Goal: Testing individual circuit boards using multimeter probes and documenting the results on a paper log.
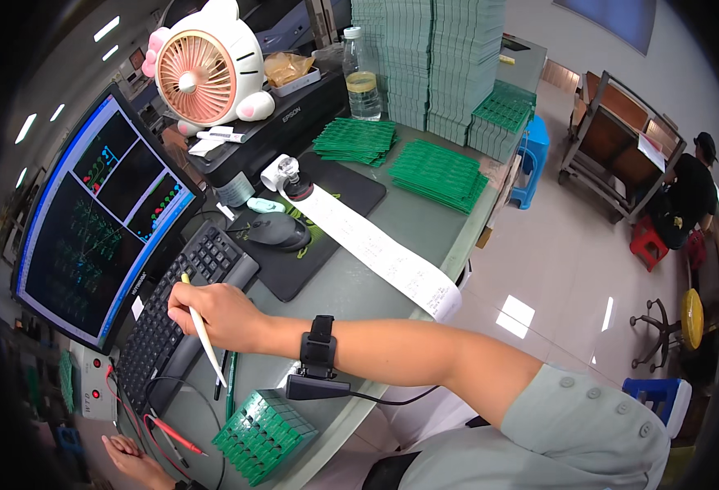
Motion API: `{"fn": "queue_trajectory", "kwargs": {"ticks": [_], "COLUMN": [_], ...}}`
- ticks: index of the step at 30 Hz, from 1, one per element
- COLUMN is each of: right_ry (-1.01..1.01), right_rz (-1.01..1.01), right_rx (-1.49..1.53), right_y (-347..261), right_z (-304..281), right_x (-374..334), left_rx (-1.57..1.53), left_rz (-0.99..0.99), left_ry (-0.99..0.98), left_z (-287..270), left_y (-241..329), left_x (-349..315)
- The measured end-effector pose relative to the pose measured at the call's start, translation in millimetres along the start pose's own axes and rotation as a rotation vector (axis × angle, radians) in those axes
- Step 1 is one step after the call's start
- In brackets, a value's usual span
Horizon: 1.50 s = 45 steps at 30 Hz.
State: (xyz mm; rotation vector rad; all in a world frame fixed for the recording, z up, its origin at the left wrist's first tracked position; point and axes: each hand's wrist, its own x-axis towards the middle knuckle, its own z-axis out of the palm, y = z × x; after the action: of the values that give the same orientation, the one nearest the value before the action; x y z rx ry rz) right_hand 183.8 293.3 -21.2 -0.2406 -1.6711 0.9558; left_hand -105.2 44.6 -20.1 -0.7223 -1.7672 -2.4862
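Note:
My right hand (216, 314) is closed around a slim pale pen-like tool (203, 335) with a yellowish upper end. It hovers over the lower right part of the black keyboard (159, 327), and the tool's thin end slants down toward the desk. My left hand (131, 461) is at the lower left edge of the view, its fingers loosely apart with nothing visible in them. Near it lie a red test probe (178, 437) and its lead. A stack of green circuit boards (263, 437) stands close to the desk's front edge, beside a dark green pen (230, 384).
A monitor (106, 220) stands behind the keyboard. A mouse (274, 231) rests on a black pad, with a long paper strip (376, 249) alongside. Flat board piles (437, 173), tall board stacks (466, 65), a bottle (361, 82) and a fan (196, 77) are farther back.

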Motion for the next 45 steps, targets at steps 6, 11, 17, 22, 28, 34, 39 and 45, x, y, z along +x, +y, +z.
{"fn": "queue_trajectory", "kwargs": {"ticks": [6, 11, 17, 22, 28, 34, 39, 45], "right_ry": [-0.011, 0.052, -0.258, -0.485, -0.506, -0.451, -0.538, -0.482], "right_rz": [0.016, 0.139, 0.277, 0.176, 0.011, 0.228, 0.124, 0.062], "right_rx": [-0.029, 0.089, -0.219, -0.588, -0.714, -0.657, -0.819, -0.937], "right_y": [0.4, -6.6, 25.9, 50.1, 60.2, 57.1, 81.0, 85.3], "right_z": [-3.8, -13.4, -56.9, -49.5, -41.7, -46.5, -44.3, -50.2], "right_x": [2.7, 22.8, 60.4, 65.2, 61.2, 75.4, 86.0, 92.8], "left_rx": [-0.013, -0.151, -0.127, -0.092, -0.085, -0.107, -0.101, -0.108], "left_rz": [0.034, -0.031, 0.047, -0.015, 0.014, 0.000, 0.010, 0.006], "left_ry": [-0.043, -0.083, -0.200, -0.150, -0.154, -0.146, -0.120, -0.135], "left_z": [2.2, 18.5, 20.5, 4.0, 7.9, 2.4, 5.3, 5.1], "left_y": [9.5, 24.8, 17.2, 12.7, 12.0, 11.9, 13.1, 11.6], "left_x": [-4.8, -10.1, -5.6, -7.7, -11.2, -8.5, -10.6, -9.3]}}
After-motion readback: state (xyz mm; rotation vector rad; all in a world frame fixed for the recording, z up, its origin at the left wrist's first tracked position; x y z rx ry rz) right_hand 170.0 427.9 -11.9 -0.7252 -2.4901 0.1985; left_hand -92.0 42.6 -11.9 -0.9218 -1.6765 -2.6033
